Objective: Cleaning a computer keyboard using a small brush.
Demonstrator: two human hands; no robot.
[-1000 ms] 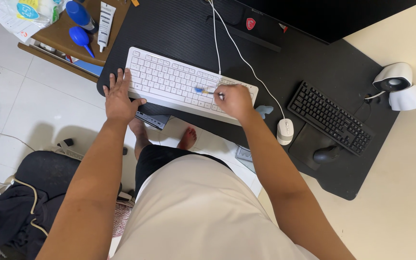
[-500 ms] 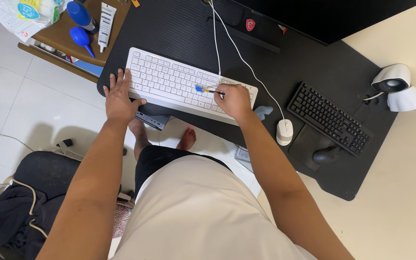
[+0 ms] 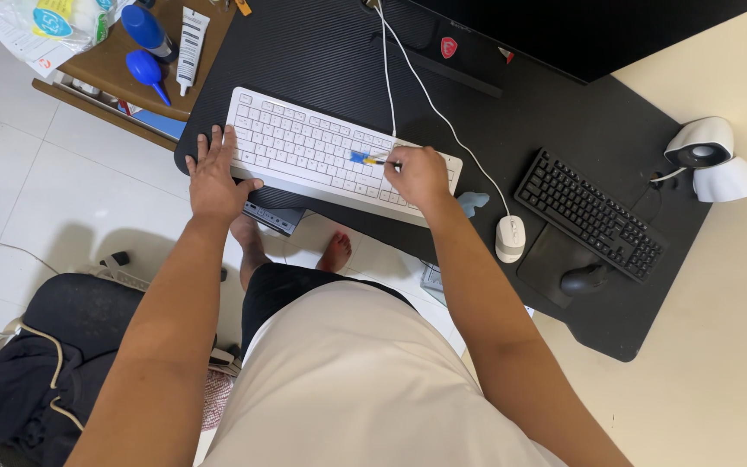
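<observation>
White keyboard (image 3: pixel 322 151) lies slanted on the black tabletop (image 3: pixel 494 104), up at about 11 o'clock in the head view. Going from left to right: at 10 o'clock a small brown side table (image 3: pixel 123 86) holds a blue bottle (image 3: pixel 142 26), a blue rubber blower (image 3: pixel 150 71) and a white tube (image 3: pixel 190 36), all close at hand. Next comes the left hand (image 3: pixel 215 177). It lies flat with fingers spread on the left end of the white keyboard, thumb along the front edge, and it likely presses down so the board does not slide; its grip is wide and holds nothing. Then comes the right hand (image 3: pixel 418 177), above the right part of the keys. Its grip is closed around a thin brush (image 3: pixel 372 159) with a blue tip, held like a pencil so the tip can get in between the keys. The brush points toward 9 o'clock and its tip touches the keys near the middle. A white cable (image 3: pixel 443 121) runs from the top, past this hand, to a white mouse (image 3: pixel 510 238) at 3 o'clock. Farther right lie a black keyboard (image 3: pixel 590 214) and a black mouse (image 3: pixel 583 278), well apart from the hands. At the far right, a white speaker (image 3: pixel 711 156) sits at the edge.
</observation>
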